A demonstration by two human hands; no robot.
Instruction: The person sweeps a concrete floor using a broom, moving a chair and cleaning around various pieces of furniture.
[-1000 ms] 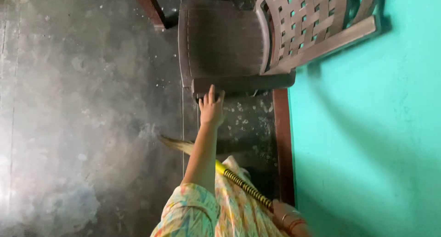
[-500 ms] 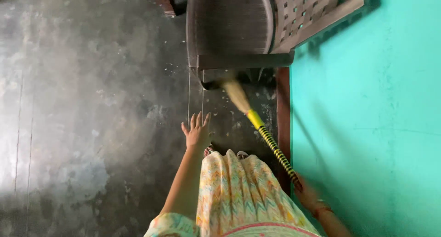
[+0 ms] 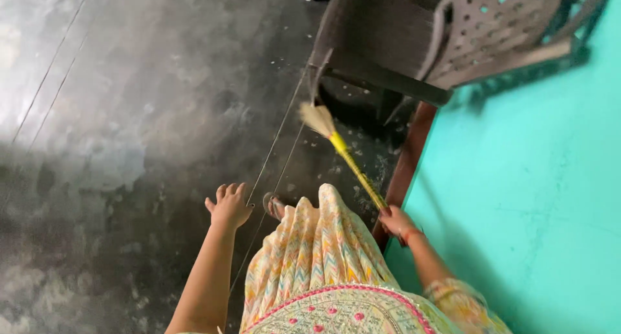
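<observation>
Dark floor (image 3: 129, 114) and teal wall (image 3: 537, 198) bound the scene; a brown plastic chair (image 3: 388, 36) stands far, its legs blocking the dusty corner. Broom (image 3: 346, 156) looks light, stiff handle, soft tip; best gripped low on the handle. Right hand (image 3: 396, 221) clamps it there. Left hand (image 3: 229, 208) spread, empty.

The left hand (image 3: 229, 206) has left the chair (image 3: 381, 43) front edge and now hangs open over the floor (image 3: 129, 114). The broom (image 3: 343, 156) has swung toward the chair, held by the right hand (image 3: 398, 223).
</observation>
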